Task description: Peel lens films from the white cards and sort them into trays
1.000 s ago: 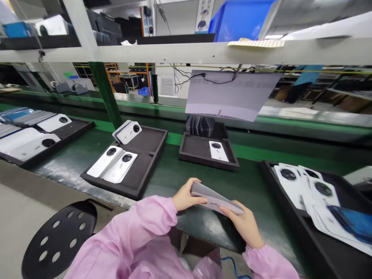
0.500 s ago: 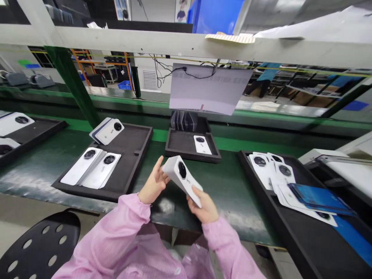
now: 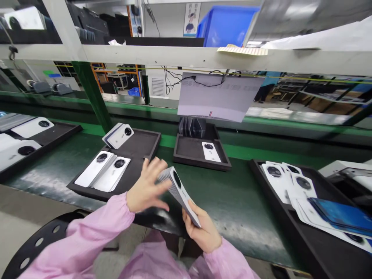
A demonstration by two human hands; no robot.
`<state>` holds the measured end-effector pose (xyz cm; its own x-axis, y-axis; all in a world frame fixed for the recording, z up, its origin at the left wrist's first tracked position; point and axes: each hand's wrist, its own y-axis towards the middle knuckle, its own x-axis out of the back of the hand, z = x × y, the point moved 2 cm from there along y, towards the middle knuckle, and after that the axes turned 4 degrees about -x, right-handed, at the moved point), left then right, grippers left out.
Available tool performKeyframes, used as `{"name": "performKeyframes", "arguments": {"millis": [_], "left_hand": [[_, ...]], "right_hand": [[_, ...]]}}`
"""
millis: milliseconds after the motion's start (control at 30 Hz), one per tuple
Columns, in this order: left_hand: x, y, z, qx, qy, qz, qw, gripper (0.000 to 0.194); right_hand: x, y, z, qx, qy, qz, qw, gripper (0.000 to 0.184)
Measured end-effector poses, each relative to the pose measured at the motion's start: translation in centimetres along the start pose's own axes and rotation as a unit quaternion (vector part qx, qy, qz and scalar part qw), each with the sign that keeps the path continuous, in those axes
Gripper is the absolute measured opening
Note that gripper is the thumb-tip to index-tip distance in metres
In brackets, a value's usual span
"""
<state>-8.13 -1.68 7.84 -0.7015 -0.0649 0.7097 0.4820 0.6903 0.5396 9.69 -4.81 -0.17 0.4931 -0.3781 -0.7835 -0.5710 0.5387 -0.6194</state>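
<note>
A fanned stack of white phone back covers, each with a dark round camera ring, tilts over the green bench. My right hand grips its lower end, thumb on top. My left hand, slightly blurred, hovers just left of the stack with fingers spread, holding nothing. Behind that hand sits a black foam tray with white covers in its near part and a leaning batch in its far part.
A smaller black tray ahead holds one white cover and dark upright pieces. At right, a long tray carries white covers and blue sheets. A grey panel hangs above; a black stool stands lower left.
The stack went from being held level in both hands to tilted and fanned in my right hand alone. My left hand let go and moved left, fingers spreading.
</note>
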Motion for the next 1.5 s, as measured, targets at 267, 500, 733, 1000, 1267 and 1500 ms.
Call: {"name": "performKeyframes", "arguments": {"millis": [267, 500, 733, 1000, 1267, 1500], "left_hand": [[1.5, 1.7, -2.3, -0.201, 0.167, 0.22, 0.94, 0.028], [5.4, 3.4, 2.7, 0.126, 0.118, 0.177, 0.969, 0.027], [13.3, 6.3, 16.8, 0.395, 0.197, 0.087, 0.893, 0.028], [14.9, 7.0, 24.9, 0.485, 0.28, 0.087, 0.824, 0.032], [13.5, 6.1, 27.2, 0.444, 0.424, 0.094, 0.784, 0.035], [11.5, 5.7, 26.1, 0.378, 0.517, 0.082, 0.764, 0.051]], "right_hand": [[-1.7, -1.2, -0.6, 0.035, -0.073, -0.064, 0.995, 0.011], [-5.1, -1.7, 2.4, -0.004, -0.108, 0.145, 0.984, 0.033], [-0.3, 3.7, 4.2, 0.094, -0.118, 0.072, 0.986, 0.01], [1.2, 5.6, 5.0, 0.178, -0.156, 0.053, 0.97, 0.025], [1.5, 5.6, 5.7, 0.194, -0.132, 0.041, 0.971, 0.024], [1.6, 5.2, 5.9, 0.21, -0.131, 0.032, 0.968, 0.027]]}}
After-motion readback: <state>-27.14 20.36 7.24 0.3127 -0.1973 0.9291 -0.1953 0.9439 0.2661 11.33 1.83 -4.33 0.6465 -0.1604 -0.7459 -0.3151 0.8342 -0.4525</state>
